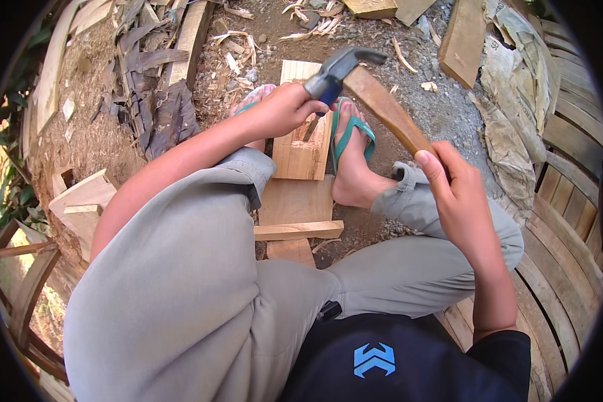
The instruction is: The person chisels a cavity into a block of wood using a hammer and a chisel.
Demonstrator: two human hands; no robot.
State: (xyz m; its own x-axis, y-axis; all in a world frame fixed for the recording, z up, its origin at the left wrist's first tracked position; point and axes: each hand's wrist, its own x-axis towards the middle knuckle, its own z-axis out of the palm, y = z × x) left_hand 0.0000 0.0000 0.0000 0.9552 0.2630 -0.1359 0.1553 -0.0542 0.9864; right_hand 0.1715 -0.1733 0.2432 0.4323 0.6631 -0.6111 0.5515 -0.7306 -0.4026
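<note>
Gripping hammer (pixel 390 108) by wooden handle, right hand (pixel 457 194) angled metal head over left hand (pixel 291 108), which clasped chisel (pixel 311 128). Could not tell whether hammer touched chisel. Blade stood tilted at rough recess in wood block (pixel 300 165), set between 2 feet (pixel 353 175) in green-strapped sandals (pixel 343 144). Board (pixel 295 201) showed at block's near end; narrow wood strip (pixel 298 230) lay crosswise nearer. Shavings (pixel 311 28) littered ground (pixel 275 50) beyond.
</note>
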